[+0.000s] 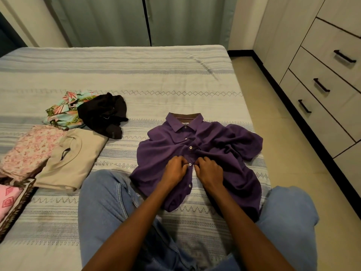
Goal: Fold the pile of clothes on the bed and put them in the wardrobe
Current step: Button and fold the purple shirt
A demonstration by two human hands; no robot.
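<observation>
I sat cross-legged on the bed (136,71), knees in blue jeans (101,194) spread to either side, and the purple shirt (214,145) lay face up on the cover just beyond them, collar at the far end. My left hand (174,169) and right hand (210,170) were both curled onto the front placket, fingertips pinching the cloth on either side of a white button (189,164), one edge in each hand. I judged I was doing up that button before folding.

The shirt looked light and limp, a soft knit that bunched into creases around my hands and would slide out of shape if dragged. I reckoned it was best taken at the shoulders or hem with both hands, then smoothed flat, since one sleeve lay rumpled out to the right.

To the near left sat folded pieces: a pink patterned item (9,200) at the edge, a pale floral one (29,153) beyond it, and a beige garment (74,159) just beside that. Farther left lay what still looked unfolded, a tropical print shirt (62,110) with a black garment (103,112) heaped against it.

Along the far right stood pale drawers (330,79) with dark handles, all closed; what they held I could not tell. Grey-green curtains (101,20) hung beyond the bed.
</observation>
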